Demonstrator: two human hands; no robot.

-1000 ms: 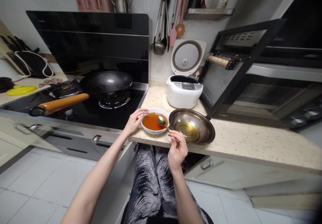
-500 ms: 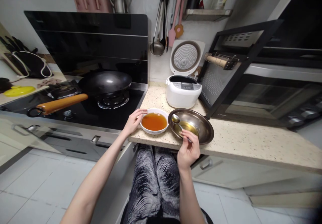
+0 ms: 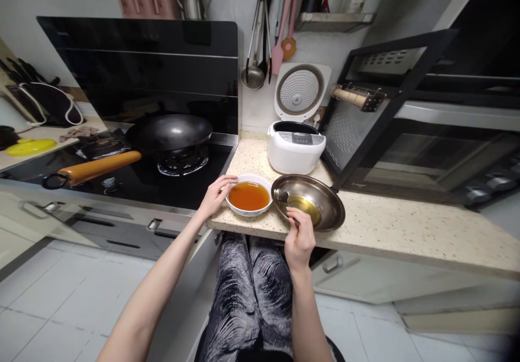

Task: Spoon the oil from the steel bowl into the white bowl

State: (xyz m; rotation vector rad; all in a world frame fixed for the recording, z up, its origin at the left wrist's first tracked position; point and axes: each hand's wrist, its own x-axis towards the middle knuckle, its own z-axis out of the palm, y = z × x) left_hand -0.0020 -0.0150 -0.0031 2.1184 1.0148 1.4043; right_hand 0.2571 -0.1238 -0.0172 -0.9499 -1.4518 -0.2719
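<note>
A white bowl (image 3: 248, 212) of orange-brown liquid stands on the counter. At its left rim is my left hand (image 3: 215, 194), fingers over the edge and thumb against the outside. My right hand (image 3: 299, 237) pinches the handle of a metal spoon (image 3: 281, 194). The spoon's bowl hangs over the left inner side of a wide steel basin (image 3: 331, 202), tilted toward the white bowl. Yellowish, oil-like liquid (image 3: 304, 208) lies in the bottom of the basin. Basin and white bowl stand side by side, their rims close together.
Behind the basin a white rice cooker (image 3: 296, 153) has its lid up. A black wok (image 3: 170, 131) sits on the stove at left, its wooden handle (image 3: 101, 168) pointing toward the front. A microwave (image 3: 439, 156) stands at right. Utensils (image 3: 260, 37) hang on the wall.
My right hand and the spoon have shifted slightly left, and the spoon's bowl has turned, looking darker now. My left hand and both vessels stay in place.
</note>
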